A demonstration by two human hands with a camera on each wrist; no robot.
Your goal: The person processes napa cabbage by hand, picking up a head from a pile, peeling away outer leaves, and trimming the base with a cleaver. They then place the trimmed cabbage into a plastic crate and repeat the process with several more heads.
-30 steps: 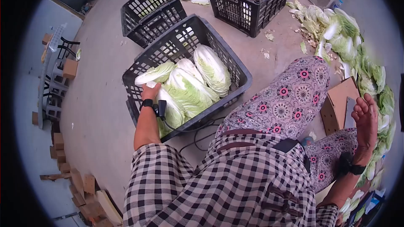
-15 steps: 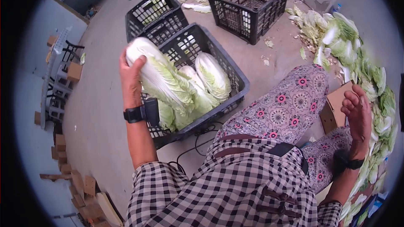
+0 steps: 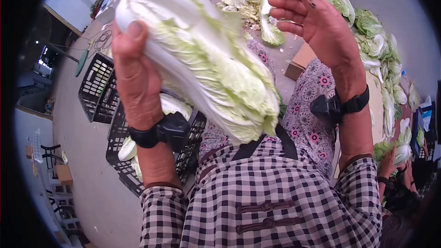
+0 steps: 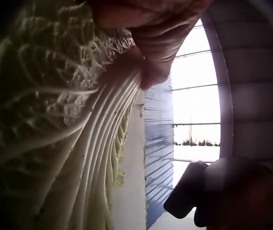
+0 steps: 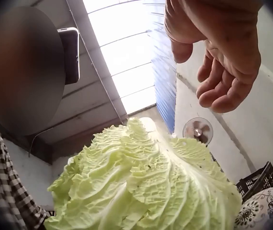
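My left hand (image 3: 138, 78) grips a napa cabbage (image 3: 206, 59) by its thick white base, thumb lying along the near side. The cabbage is raised in front of my chest, its leafy end slanting down to the right. In the left wrist view its ribbed leaves (image 4: 40, 120) fill the left side. To the right of the cabbage my right hand (image 3: 326, 27) is held up with nothing in it, fingers extended and palm toward the cabbage. The right wrist view shows that hand above the frilly leaf end (image 5: 146, 187), apart from it.
Below my left forearm stands a black crate (image 3: 112, 149) with cabbages (image 3: 174, 105) in it. Another black crate (image 3: 96, 87) adjoins it. Loose leaves (image 3: 367, 27) line the wall at right, near a cardboard box (image 3: 301, 62). Another person's hands (image 3: 390, 160) hold cabbage at the right edge.
My left hand has taken the cabbage out of the crate and brought it up and right, before my chest. My view has turned right, and my right hand has risen toward the cabbage.
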